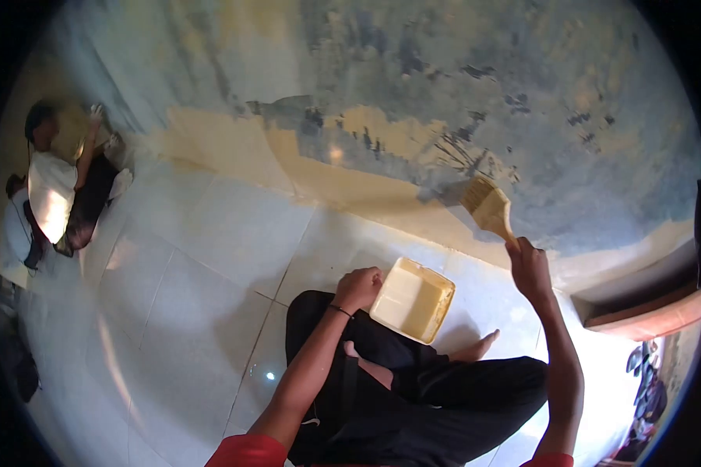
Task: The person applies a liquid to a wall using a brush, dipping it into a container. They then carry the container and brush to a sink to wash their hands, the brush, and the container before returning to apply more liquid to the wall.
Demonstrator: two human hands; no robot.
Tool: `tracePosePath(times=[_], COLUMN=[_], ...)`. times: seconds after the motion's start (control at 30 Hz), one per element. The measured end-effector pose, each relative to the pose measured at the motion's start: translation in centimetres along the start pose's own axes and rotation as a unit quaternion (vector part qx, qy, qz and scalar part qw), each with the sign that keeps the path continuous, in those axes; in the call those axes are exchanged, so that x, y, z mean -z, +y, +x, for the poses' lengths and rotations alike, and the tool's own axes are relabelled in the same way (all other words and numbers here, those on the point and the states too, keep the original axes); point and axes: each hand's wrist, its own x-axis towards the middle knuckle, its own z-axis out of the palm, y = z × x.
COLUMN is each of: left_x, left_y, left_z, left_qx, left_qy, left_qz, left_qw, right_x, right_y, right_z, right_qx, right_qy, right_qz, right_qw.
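Note:
My right hand [530, 268] is closed round the handle of a wide paintbrush [488, 205], its bristles up against the lower part of the wall. The wall [444, 86] has patchy grey-blue paint over a cream band along its bottom. With my left hand [358, 289] I grip the near left side of a square plastic tub [449, 293], held over my crossed legs. Pale cream paint coats the tub's inside and smears its right rim.
Two other people [54, 183] sit by the wall at the far left. White tiles [202, 226] cover the floor. A dark recess with a reddish-brown ledge [650, 316] opens at the right, and a pile of dark items [648, 397] lies below it.

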Motion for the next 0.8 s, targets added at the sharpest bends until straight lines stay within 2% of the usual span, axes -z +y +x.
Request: tracePosePath(times=[0.03,0.2,0.37,0.53,0.6,0.67,0.73,0.8], left_x=[-0.6,-1.3,-1.2,-1.1,-1.0,-0.9,-1.1,-0.9], left_y=[-0.5,-1.3,-0.7,-0.6,-0.6,-0.7,-1.3,-1.4], left_z=[0.2,0.5,0.6,0.6,0.3,0.2,0.2,-0.2], left_qx=[-0.013,-0.024,-0.016,-0.021,-0.017,-0.015,-0.031,-0.046], left_qy=[0.033,0.028,0.02,0.028,0.028,0.028,0.041,0.052], left_qz=[0.029,0.042,0.055,0.052,0.035,0.017,0.002,-0.016], left_qw=[0.999,0.998,0.998,0.998,0.999,0.999,0.999,0.997], right_x=[0.7,3.8,5.4,5.7,4.4,3.1,1.2,-1.2], right_y=[1.7,8.8,10.2,3.2,-0.4,-4.7,-9.4,-14.2], right_z=[-0.9,-5.3,-8.1,-6.1,-3.9,-1.1,2.1,5.6], right_qx=[-0.023,-0.091,-0.111,-0.095,-0.039,0.009,0.083,0.118], right_qy=[0.002,0.045,0.068,0.02,0.024,-0.011,-0.028,-0.037], right_qz=[-0.012,-0.021,-0.031,0.027,0.037,0.054,0.079,0.059], right_qw=[1.0,0.995,0.991,0.995,0.998,0.998,0.993,0.991])
